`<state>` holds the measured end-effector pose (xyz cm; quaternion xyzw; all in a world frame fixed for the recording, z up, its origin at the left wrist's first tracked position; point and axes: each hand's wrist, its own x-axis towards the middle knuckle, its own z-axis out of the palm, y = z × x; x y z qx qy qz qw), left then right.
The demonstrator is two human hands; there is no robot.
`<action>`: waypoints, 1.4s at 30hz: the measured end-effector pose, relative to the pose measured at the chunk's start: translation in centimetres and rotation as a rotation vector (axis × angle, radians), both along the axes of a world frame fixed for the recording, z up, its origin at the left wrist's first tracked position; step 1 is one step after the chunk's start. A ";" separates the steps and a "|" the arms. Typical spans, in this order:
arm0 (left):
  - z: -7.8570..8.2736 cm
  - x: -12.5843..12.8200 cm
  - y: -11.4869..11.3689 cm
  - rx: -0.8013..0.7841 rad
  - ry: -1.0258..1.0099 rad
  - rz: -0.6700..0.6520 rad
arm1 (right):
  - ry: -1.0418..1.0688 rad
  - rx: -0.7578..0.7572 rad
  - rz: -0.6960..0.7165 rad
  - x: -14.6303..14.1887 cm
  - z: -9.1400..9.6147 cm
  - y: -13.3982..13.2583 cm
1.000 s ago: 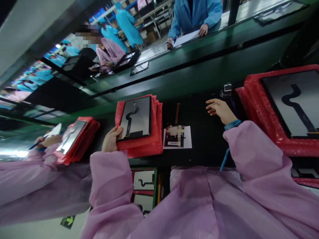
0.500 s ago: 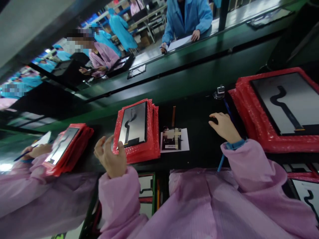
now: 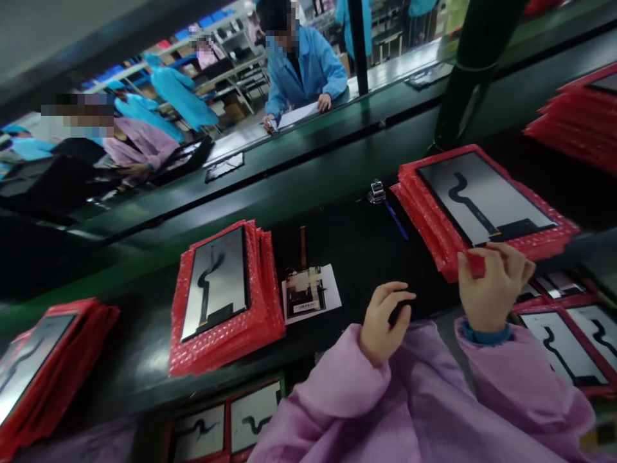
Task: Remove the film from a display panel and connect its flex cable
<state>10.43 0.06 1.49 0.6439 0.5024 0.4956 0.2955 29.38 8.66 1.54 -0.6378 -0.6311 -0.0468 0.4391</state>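
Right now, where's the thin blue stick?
Head view, right of centre: the blue stick lies beside the shiny metal clip, left of the red bubble-wrap stack nearest the right hand.

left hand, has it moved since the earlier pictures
Yes, rightward: the bare left hand, earlier left of the flat white paper sheet, is now to its right.

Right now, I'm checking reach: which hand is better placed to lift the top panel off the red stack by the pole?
Probably the right hand: it is at the near edge of the panel, contact unclear, while the left hand is farther off.
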 end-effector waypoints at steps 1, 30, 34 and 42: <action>0.3 0.9 0.9 -0.028 -0.063 -0.045 | 0.012 0.006 0.001 0.4 -0.1 0.2; -1.9 -5.2 1.3 -0.591 -0.839 0.341 | 0.864 -0.811 0.547 -3.3 -0.9 -2.0; -2.8 -5.1 0.3 -0.311 -0.261 0.544 | 1.011 -0.849 0.545 -4.4 -0.8 -1.9; -4.1 -4.0 -2.7 -0.129 0.403 0.485 | 0.897 -0.857 0.546 -4.9 -1.2 -1.4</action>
